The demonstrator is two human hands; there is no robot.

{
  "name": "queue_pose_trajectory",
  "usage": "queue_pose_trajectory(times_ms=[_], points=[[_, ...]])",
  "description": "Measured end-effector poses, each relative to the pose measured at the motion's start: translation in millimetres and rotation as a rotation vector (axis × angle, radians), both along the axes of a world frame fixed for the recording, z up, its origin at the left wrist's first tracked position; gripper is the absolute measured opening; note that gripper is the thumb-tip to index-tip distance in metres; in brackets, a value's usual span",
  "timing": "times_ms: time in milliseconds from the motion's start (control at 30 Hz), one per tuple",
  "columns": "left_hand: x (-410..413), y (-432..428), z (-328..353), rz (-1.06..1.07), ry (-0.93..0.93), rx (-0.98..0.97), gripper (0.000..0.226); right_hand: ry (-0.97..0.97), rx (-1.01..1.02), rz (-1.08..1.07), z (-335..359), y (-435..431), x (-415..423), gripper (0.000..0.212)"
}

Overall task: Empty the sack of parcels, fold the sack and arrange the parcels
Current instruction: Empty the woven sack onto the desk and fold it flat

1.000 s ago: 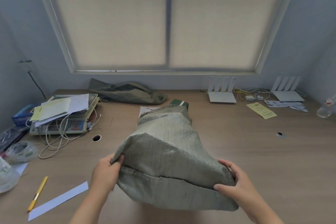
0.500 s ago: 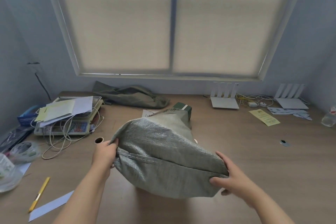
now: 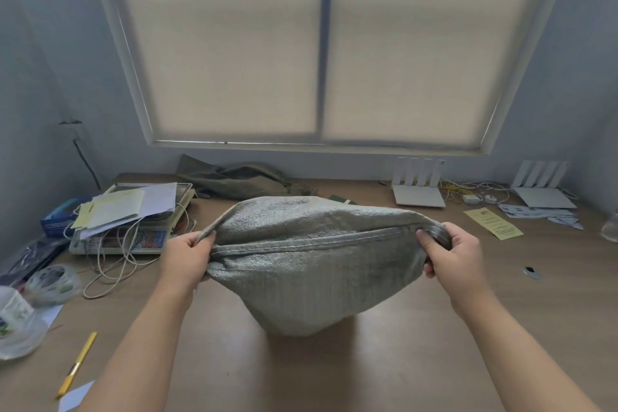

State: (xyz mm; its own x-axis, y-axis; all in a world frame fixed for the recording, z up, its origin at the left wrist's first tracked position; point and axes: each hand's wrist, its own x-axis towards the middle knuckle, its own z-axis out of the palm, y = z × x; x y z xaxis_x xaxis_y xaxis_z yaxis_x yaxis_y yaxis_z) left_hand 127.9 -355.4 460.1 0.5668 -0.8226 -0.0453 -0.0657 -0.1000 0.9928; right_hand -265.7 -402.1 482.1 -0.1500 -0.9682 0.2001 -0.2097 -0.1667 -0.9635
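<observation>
The left hand (image 3: pixel 187 256) and the right hand (image 3: pixel 451 252) are well apart. Each has its fingers curled tight round one end of the stitched seam of the sack (image 3: pixel 311 264). The sack is lifted and stretched between them, its belly sagging toward 6 o'clock over the surface (image 3: pixel 368 365). Whether it touches there I cannot tell.

The woven cloth looks slick, and each grip is only a corner pinch. If parcels are inside, their weight could pull one corner free and drop the load lopsided. The mouth faces away toward 12 o'clock and is hidden, so what remains inside cannot be seen. Parcels tipping out blind could knock the green parcel (image 3: pixel 341 200), whose edge shows just past the sack at 12 o'clock. They could also slide toward the scale (image 3: pixel 133 237) and its loose cord (image 3: pixel 110 274), at 10 o'clock of the left hand, and snag. A hard shake might scatter the papers (image 3: pixel 130 207) stacked on it.

The seam runs from 9 to 3 o'clock, hand to hand. Farther out, a second sack (image 3: pixel 240 177) lies crumpled at 11 o'clock by the wall, and a yellow leaflet (image 3: pixel 495 223) lies at 2 o'clock of the right hand.
</observation>
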Motion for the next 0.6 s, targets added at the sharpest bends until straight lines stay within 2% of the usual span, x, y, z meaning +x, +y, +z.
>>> queue_pose_trajectory(times_ms=[33,133,200,267,333,433,500,600], points=[[-4,5,3,-0.058,0.046,0.004,0.005,-0.007,0.026,-0.002,-3,-2,1,0.01],[-3,13,-1,-0.244,0.067,-0.01,0.05,-0.004,0.116,0.015,-16,-4,2,0.002],[0,17,-3,-0.264,-0.013,-0.075,0.06,-0.005,0.114,-0.007,-20,-5,0,0.022],[4,17,-6,-0.197,-0.107,-0.112,0.052,0.014,0.083,0.003,-21,-5,-4,0.044],[6,18,-10,-0.168,-0.219,-0.102,0.044,0.072,0.044,0.056,-21,-3,-5,0.05],[15,14,-16,-0.104,-0.399,-0.045,0.036,0.162,-0.01,0.087,-21,-3,-6,0.038],[20,11,-10,-0.089,-0.452,-0.013,0.036,0.217,-0.023,0.065,-12,-7,-9,0.032],[25,4,20,-0.041,-0.579,-0.08,0.025,0.249,-0.073,0.029,19,-20,-14,0.023]])
